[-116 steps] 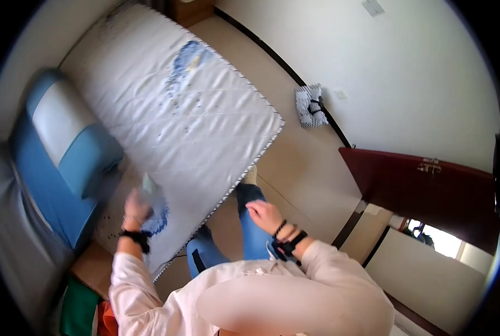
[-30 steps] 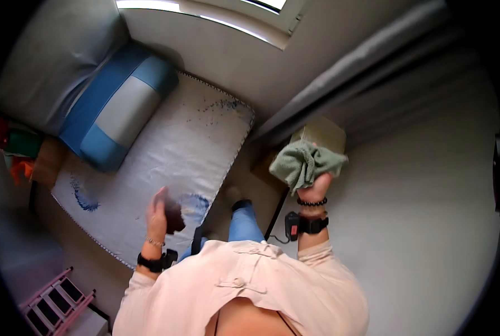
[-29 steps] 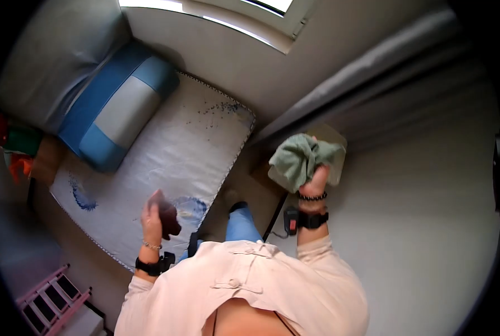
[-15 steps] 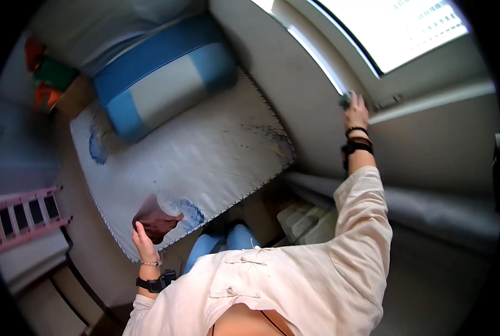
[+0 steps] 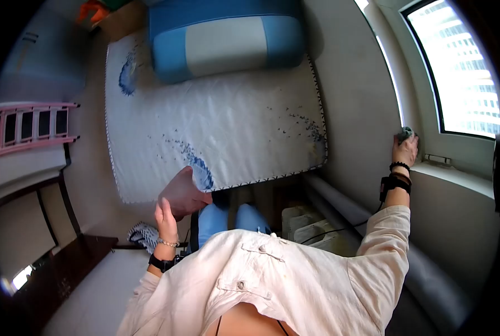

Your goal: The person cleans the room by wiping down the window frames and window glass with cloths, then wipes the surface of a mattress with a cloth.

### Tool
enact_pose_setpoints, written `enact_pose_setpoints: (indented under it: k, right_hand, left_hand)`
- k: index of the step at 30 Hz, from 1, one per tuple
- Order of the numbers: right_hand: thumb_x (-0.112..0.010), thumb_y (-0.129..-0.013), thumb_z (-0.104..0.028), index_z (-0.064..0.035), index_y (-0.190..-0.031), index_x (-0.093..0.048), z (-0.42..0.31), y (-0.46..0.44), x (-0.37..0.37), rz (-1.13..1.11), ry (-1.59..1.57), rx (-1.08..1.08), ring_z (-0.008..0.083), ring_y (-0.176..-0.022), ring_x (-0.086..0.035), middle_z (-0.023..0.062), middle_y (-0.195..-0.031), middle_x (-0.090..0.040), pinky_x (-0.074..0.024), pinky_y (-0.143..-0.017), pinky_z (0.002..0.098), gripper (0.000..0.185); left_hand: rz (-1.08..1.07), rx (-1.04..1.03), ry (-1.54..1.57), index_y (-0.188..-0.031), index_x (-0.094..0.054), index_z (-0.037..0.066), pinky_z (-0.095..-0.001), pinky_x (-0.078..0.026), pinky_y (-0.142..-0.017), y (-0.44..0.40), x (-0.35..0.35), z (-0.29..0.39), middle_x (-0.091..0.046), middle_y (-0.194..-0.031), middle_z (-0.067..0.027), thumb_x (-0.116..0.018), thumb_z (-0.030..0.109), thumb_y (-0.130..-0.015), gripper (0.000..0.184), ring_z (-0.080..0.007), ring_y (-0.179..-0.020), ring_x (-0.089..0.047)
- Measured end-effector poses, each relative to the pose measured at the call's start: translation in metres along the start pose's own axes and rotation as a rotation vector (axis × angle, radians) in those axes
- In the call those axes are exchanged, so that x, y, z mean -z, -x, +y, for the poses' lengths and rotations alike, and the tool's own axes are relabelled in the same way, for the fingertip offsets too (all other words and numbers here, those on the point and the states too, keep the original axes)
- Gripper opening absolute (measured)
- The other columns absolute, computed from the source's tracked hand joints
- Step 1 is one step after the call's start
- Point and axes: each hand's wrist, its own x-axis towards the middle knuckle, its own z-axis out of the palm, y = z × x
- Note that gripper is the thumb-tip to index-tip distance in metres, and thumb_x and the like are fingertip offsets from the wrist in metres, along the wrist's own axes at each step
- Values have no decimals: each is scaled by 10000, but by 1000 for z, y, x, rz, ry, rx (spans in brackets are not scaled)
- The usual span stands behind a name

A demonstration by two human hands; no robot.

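My left hand [image 5: 166, 220] is closed on the edge of a thin, dark red plastic bag [image 5: 184, 193], which hangs over the near edge of the mat. On the right, my arm stretches out to the window ledge. There my right hand [image 5: 405, 151] grips a small, crumpled green cloth [image 5: 405, 134] and presses it to the ledge near the window frame. Part of the cloth is hidden under the fingers.
A pale mat [image 5: 222, 117] with blue feather prints spreads ahead, a blue and white padded block [image 5: 227, 47] at its far end. A pink toy ladder [image 5: 34, 129] is at left. The window [image 5: 457, 67] is at right, and pale ribbed containers [image 5: 303, 224] sit below my right arm.
The view has turned, so the mat and block appear straighter and higher. My right hand stays at the ledge with the green cloth. The bag in my left hand has shifted and spread out.
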Motion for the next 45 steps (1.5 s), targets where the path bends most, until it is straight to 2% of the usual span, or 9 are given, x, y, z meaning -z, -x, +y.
enact_pose_setpoints:
  k: [5,7,10,15,23,29,33,37,45]
  right_hand:
    - [-598,-752,-379,-38,-1193,-395,1,-1,3,-48,-7,39,308,-1072,-460,191,-1152,-461,-383,-887,377,594]
    - [-597,-750,-387,-40,-1190,-398,2,-4,6,-48,-10,69,306,-1056,-472,186,-1137,-470,-393,-875,375,595]
    - [-597,-743,-414,-53,-1183,-411,0,-2,15,-112,-1,42,295,-1017,-503,170,-1086,-502,-419,-843,370,598]
    - [-577,-755,-431,-65,-1123,-446,4,-2,5,-29,39,73,288,-1007,-516,163,-1043,-519,-428,-832,362,536]
    - [-583,-747,-436,-68,-1094,-453,-1,-1,18,-74,50,60,292,-1000,-521,167,-1041,-518,-430,-832,364,523]
    - [-590,-736,-440,-73,-1115,-455,0,0,14,-32,37,60,298,-979,-532,166,-1031,-524,-443,-811,373,546]
    - [-585,-743,-429,-71,-1147,-441,-5,1,25,-74,14,30,301,-968,-535,168,-1024,-525,-444,-802,378,559]
    - [-578,-753,-414,-64,-1153,-434,-1,2,22,-52,21,62,300,-964,-535,169,-1018,-522,-445,-795,379,551]
    - [-584,-749,-417,-68,-1142,-440,2,1,19,-6,8,81,293,-955,-539,160,-998,-527,-447,-792,376,546]
  left_hand:
    - [173,80,79,-1042,-508,-31,-267,-384,-798,52,15,-8,-547,-985,-71,-392,324,-914,395,-141,-889,-489]
    - [232,103,139,-1103,-477,-21,-274,-369,-858,66,14,-5,-532,-1080,-88,-393,345,-908,423,-154,-972,-498]
    - [245,110,101,-1107,-479,-13,-283,-370,-864,83,18,-6,-531,-1086,-92,-392,346,-907,420,-160,-978,-499]
    - [226,25,37,-1057,-494,-29,-283,-376,-822,107,23,17,-536,-1025,-84,-394,361,-906,430,-162,-930,-490]
    - [397,77,75,-1094,-464,-42,-306,-366,-853,118,23,24,-515,-1080,-122,-384,372,-901,464,-197,-970,-482]
    - [702,-29,180,-1151,-413,-40,-327,-405,-877,103,55,43,-452,-1187,-152,-410,405,-882,519,-229,-1026,-493]
    - [739,-154,236,-1153,-410,-40,-370,-389,-921,103,87,87,-459,-1177,-167,-396,395,-888,510,-266,-1057,-483]
    - [826,-244,173,-1150,-402,-73,-315,-405,-881,103,107,118,-478,-1141,-159,-397,389,-885,532,-235,-998,-502]
    - [893,-388,136,-1173,-383,-77,-323,-328,-955,86,92,156,-419,-1219,-158,-381,386,-889,544,-231,-1099,-433]
